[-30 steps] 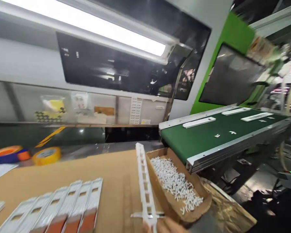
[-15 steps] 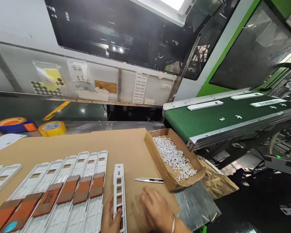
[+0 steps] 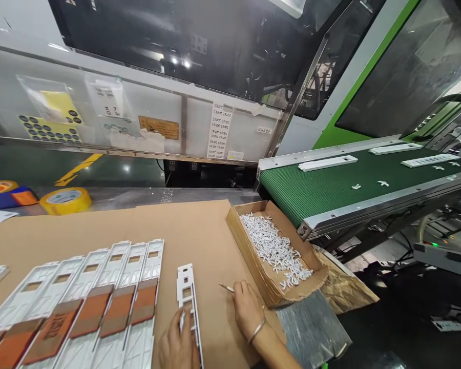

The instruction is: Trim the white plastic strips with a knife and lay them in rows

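The left hand (image 3: 175, 344) is closed on the lower end of a narrow white plastic frame (image 3: 186, 302), which lies on a cardboard sheet (image 3: 100, 225). The right hand (image 3: 248, 309), a metal bangle (image 3: 256, 331) at its wrist, is curled around what looks like a craft knife (image 3: 226, 288), only its slim tip showing. Both are just beside a cardboard tray (image 3: 249, 246) heaped with small white plastic pieces (image 3: 274, 251). Left of the tray lie six white panels (image 3: 117, 271) with orange bands (image 3: 117, 310), a seventh cut off; their dark print is unreadable. Beyond the tray, a green conveyor belt (image 3: 330, 192) carries three white strips (image 3: 328, 163) and four small white clips (image 3: 383, 183).
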Demonstrator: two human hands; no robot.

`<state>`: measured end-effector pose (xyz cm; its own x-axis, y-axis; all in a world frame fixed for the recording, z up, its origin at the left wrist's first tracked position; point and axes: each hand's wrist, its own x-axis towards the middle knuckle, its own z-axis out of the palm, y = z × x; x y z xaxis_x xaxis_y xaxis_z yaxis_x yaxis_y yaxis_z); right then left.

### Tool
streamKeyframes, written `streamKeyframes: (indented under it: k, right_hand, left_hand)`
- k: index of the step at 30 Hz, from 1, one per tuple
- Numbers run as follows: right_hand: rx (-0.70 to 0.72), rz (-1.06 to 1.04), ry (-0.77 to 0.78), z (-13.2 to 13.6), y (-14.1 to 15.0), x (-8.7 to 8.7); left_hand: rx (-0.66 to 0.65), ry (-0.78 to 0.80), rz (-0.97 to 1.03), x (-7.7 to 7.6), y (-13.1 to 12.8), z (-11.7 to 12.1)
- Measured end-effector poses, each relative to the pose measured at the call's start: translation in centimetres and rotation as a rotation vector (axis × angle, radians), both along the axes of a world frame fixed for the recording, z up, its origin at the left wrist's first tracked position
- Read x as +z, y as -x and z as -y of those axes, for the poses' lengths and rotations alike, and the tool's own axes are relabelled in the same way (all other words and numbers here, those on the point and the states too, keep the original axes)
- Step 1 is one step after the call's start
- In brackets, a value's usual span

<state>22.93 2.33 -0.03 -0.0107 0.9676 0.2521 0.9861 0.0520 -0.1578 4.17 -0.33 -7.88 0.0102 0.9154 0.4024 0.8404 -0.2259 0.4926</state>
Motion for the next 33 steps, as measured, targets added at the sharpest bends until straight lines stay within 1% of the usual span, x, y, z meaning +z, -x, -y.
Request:
streamKeyframes:
  k: [3, 4, 5, 6, 7, 8, 9, 10, 11, 13, 16, 20, 23, 27, 33]
  right_hand:
    - [-0.047, -0.112, -0.105, 3.5, -1.8, 1.3]
    - [-0.106, -0.15, -0.147, 4.9, -2.9, 1.9]
    - [-0.206, -0.208, -0.182, 6.2, -4.4, 2.5]
    - [-0.346, -0.282, -0.216, 7.3, -6.0, 3.0]
    - [-0.607, -0.481, -0.25, 8.3, -7.7, 3.5]
    - [-0.821, -0.683, -0.252, 8.9, -9.5, 3.9]
    - [-0.93, -0.772, -0.269, 9.2, -11.1, 4.1]
    - [-0.996, -0.852, -0.268, 9.1, -12.5, 4.1]
    - [-1.021, -0.917, -0.258, 8.8, -13.6, 4.0]
    - [-1.005, -1.028, -0.234, 7.4, -14.7, 3.5]
    - [-0.964, -1.177, -0.21, 4.5, -14.6, 2.7]
    - [-0.974, -1.261, -0.174, 1.0, -14.4, 2.5]
    - [-0.982, -1.281, -0.115, -0.8, -14.5, 2.6]
    - [-0.984, -1.276, -0.077, -1.6, -14.4, 2.5]
    - [-0.992, -1.246, -0.078, -0.5, -14.5, 2.6]
  left_hand:
    - [-0.029, -0.081, -0.094, 0.0, -0.1, 0.1]
    - [-0.034, -0.09, -0.105, -0.1, 0.0, 0.1]
    - [-0.033, -0.089, -0.106, -0.1, 0.0, 0.1]
    - [-0.026, -0.081, -0.099, -0.1, -0.1, 0.1]
    - [-0.013, -0.066, -0.083, -0.1, -0.2, 0.2]
    - [0.005, -0.045, -0.064, -0.1, -0.4, 0.2]
    - [0.022, -0.026, -0.048, -0.1, -0.6, 0.3]
    - [0.03, -0.012, -0.039, 0.0, -0.8, 0.4]
    - [0.037, -0.002, -0.033, 0.0, -1.0, 0.4]
    - [0.051, 0.011, -0.021, -0.1, -1.3, 0.5]
    - [0.04, 0.007, -0.018, -0.3, -1.0, 0.5]
    - [-0.06, 0.022, -0.106, -0.3, 0.2, 0.2]
    - [-0.062, 0.032, -0.15, 0.1, 0.4, 0.2]
    - [-0.038, 0.016, -0.159, 1.3, -0.2, 0.5]
    - [0.012, 0.102, -0.112, 3.3, -1.3, 0.5]
